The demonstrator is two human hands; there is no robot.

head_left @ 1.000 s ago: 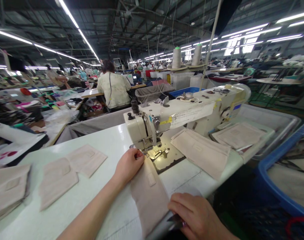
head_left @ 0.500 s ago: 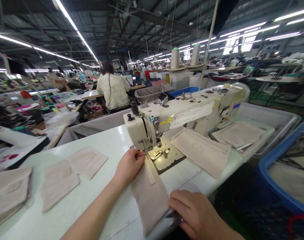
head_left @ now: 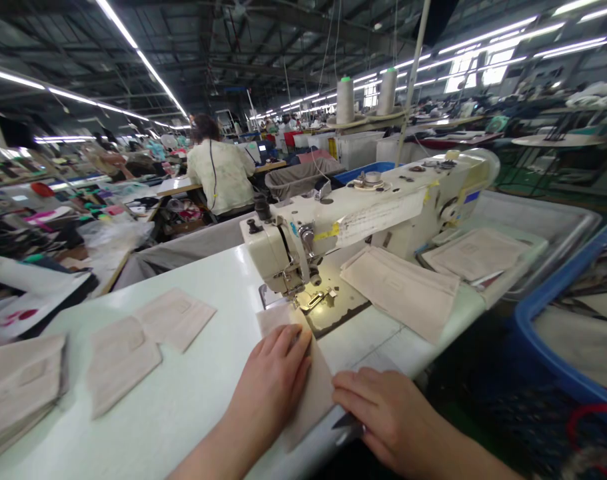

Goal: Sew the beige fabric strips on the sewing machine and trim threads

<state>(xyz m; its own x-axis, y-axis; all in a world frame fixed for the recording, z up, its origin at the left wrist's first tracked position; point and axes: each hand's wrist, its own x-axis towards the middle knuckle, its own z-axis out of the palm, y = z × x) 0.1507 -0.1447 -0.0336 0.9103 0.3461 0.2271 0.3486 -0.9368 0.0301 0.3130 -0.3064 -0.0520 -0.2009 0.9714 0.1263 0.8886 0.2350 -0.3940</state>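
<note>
beige cloth panel point(head_left: 320, 387) flat under left hand point(head_left: 276, 370); snips point(head_left: 345, 421) in right hand point(head_left: 383, 410)

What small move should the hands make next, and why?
I'd probably have the left hand gently guide the beige cloth forward, keeping its edge straight. The cloth's far end reaches the needle area of the sewing machine, and that hand rests on top of it. The right hand, at the cloth's right edge, has a dark pointed tool in its grip.

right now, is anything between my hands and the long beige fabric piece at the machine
Nothing visible: the left hand rests on the long beige fabric piece, and the right hand is at its right edge, with a dark pointed tool in its grip.
</note>
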